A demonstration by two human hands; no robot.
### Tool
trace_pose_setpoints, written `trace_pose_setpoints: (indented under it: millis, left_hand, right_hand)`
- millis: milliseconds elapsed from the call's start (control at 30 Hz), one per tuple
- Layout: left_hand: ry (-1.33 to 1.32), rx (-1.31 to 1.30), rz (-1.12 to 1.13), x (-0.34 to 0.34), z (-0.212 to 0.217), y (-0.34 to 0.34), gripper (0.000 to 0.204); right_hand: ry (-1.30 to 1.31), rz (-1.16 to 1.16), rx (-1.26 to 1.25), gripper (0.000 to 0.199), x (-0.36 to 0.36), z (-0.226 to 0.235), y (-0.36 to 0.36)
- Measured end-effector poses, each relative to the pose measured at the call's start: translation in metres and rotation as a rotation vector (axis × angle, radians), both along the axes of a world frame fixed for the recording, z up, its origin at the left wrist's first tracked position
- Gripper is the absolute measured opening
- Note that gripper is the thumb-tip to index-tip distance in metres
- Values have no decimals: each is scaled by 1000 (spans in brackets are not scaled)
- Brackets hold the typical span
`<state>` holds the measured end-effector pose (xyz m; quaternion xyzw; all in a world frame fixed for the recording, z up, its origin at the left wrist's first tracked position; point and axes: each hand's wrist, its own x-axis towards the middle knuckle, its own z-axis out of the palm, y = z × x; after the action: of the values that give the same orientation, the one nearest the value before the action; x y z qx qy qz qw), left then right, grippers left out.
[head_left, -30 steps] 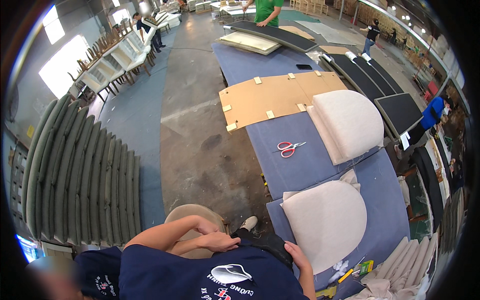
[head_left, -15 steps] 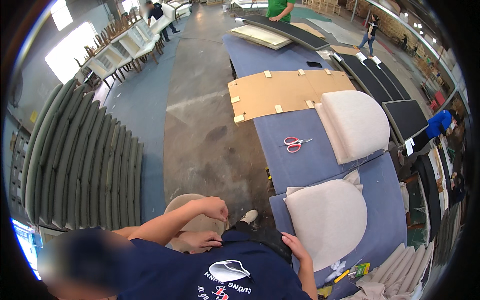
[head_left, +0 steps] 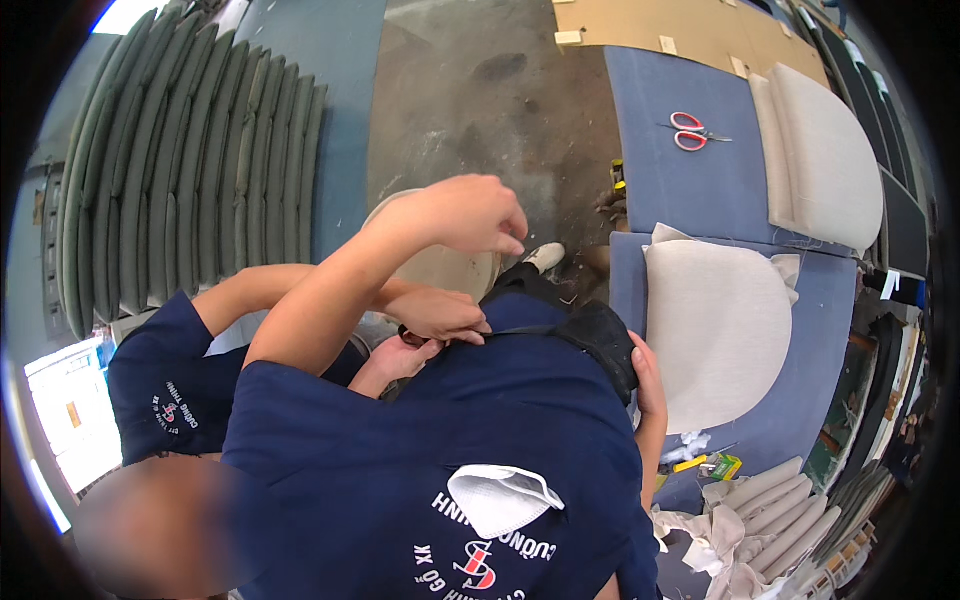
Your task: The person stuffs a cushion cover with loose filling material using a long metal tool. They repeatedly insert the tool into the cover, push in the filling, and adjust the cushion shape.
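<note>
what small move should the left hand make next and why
Perhaps lift the bare left hand a little farther clear: it appears empty, and in this view it sits close to the co-worker's bare hands, which are at the thin dark waist strap. The bare right hand is at the rounded black waist pouch.

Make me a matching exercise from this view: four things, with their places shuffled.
Things
1. Right hand
2. Red-handled scissors
3. White mask
4. Dark green pads

Places
A. On the navy shirt
B. Packed together at the picture's upper left
C. At the black waist pouch
D. On the blue tabletop

Pairs: 1-C, 2-D, 3-A, 4-B
</note>
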<state>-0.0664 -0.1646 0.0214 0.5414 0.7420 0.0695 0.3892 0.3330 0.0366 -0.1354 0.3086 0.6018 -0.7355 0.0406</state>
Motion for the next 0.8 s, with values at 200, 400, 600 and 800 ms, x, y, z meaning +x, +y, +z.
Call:
trace_pose_setpoints:
  millis: [200,400,600,800]
  left_hand:
    - [43,12,101,-7,9,-5,33]
    - [-6,1,130,-1,-4,-10,31]
    - [-33,-16,90,6,-20,-5,28]
    - [-6,-11,132,16,-60,-8,30]
  right_hand:
    - [-80,9,40,79,-1,4,6]
    - [-67,17,34,82,5,-6,14]
    - [-86,-1,56,82,7,-13,15]
    - [-57,7,24,82,4,-11,11]
